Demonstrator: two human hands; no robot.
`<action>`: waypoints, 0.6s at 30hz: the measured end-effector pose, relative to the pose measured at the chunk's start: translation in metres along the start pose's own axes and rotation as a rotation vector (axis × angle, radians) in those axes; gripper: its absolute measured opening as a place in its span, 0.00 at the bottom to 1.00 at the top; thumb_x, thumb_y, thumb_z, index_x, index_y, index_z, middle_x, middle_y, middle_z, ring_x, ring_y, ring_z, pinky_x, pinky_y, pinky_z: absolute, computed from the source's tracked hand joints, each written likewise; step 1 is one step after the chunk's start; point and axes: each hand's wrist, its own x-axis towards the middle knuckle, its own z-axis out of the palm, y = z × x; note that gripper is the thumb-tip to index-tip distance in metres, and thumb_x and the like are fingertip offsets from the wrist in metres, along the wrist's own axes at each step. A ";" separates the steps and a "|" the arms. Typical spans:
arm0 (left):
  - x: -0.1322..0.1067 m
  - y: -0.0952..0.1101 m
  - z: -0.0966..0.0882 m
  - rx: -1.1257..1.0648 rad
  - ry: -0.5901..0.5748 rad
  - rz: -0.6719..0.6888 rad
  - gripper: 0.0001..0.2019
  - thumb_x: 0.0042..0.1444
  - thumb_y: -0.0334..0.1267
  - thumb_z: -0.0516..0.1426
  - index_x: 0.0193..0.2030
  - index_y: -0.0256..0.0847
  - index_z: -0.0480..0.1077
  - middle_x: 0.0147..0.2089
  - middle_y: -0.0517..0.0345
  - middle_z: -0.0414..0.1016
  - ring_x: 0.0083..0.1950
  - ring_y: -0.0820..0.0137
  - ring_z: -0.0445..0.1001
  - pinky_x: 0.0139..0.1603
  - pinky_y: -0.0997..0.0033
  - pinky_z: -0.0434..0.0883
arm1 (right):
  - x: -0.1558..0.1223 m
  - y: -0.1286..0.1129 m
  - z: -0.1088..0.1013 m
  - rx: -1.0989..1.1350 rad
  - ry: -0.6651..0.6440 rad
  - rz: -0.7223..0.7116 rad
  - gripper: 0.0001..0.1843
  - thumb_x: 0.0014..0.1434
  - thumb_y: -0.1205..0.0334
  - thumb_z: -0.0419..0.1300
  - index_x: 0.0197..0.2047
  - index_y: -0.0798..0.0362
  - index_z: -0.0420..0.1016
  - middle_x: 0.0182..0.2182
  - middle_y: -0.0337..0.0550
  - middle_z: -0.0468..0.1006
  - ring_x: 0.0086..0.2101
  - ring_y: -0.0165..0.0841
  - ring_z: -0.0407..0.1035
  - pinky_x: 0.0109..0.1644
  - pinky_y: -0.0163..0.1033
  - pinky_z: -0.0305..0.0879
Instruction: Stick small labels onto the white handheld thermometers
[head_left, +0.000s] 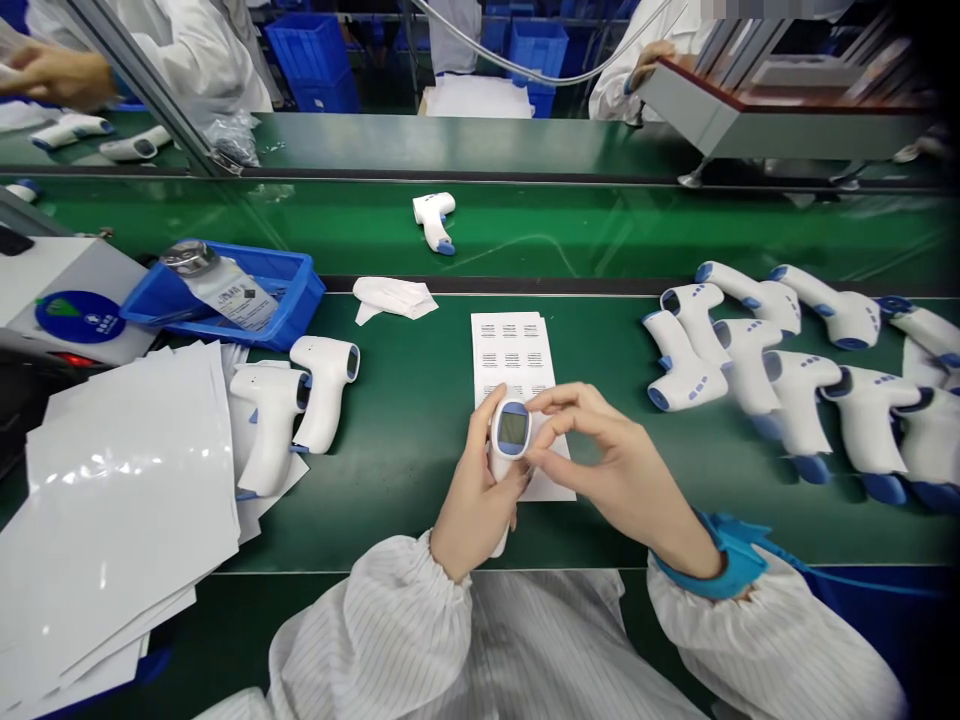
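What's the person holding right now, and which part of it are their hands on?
A white-and-blue plastic infrared thermometer, held in the left hand around its head and upper handle, display up. The right hand touches the head's right edge with its fingers.

two hands (476, 490) (619, 460), one handheld thermometer (513, 430), one label sheet (510, 350)

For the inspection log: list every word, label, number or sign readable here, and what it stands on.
Nothing reads clearly.
Label sheet: rows of print, too small to read.
Printed card in the blue bin: too small to read.
Round blue sticker: too blurred to read.
Thermometer screen in the left hand: nothing legible.
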 end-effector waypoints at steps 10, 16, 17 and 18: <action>-0.004 -0.001 0.002 0.151 0.052 0.106 0.33 0.62 0.32 0.53 0.72 0.56 0.48 0.66 0.52 0.64 0.63 0.55 0.70 0.57 0.52 0.74 | 0.018 -0.002 0.006 0.054 0.096 0.068 0.06 0.56 0.68 0.65 0.28 0.48 0.75 0.40 0.38 0.81 0.45 0.35 0.75 0.55 0.43 0.69; -0.006 -0.001 0.002 0.211 0.051 0.151 0.33 0.63 0.31 0.51 0.72 0.55 0.47 0.70 0.54 0.59 0.72 0.53 0.59 0.66 0.47 0.68 | 0.020 -0.002 0.007 0.053 0.120 0.083 0.06 0.56 0.67 0.65 0.28 0.49 0.76 0.38 0.38 0.82 0.44 0.35 0.76 0.53 0.42 0.70; -0.006 -0.001 0.002 0.216 0.050 0.149 0.33 0.63 0.31 0.51 0.72 0.55 0.46 0.71 0.54 0.58 0.72 0.53 0.58 0.65 0.47 0.69 | 0.020 -0.003 0.007 0.052 0.121 0.084 0.06 0.56 0.67 0.65 0.28 0.49 0.76 0.38 0.38 0.82 0.44 0.35 0.76 0.53 0.42 0.70; -0.006 0.000 0.002 0.215 0.049 0.143 0.33 0.63 0.31 0.51 0.72 0.55 0.46 0.71 0.54 0.57 0.72 0.53 0.58 0.65 0.48 0.69 | 0.021 -0.003 0.007 0.052 0.122 0.084 0.06 0.56 0.66 0.66 0.28 0.49 0.76 0.38 0.38 0.82 0.43 0.35 0.76 0.53 0.41 0.70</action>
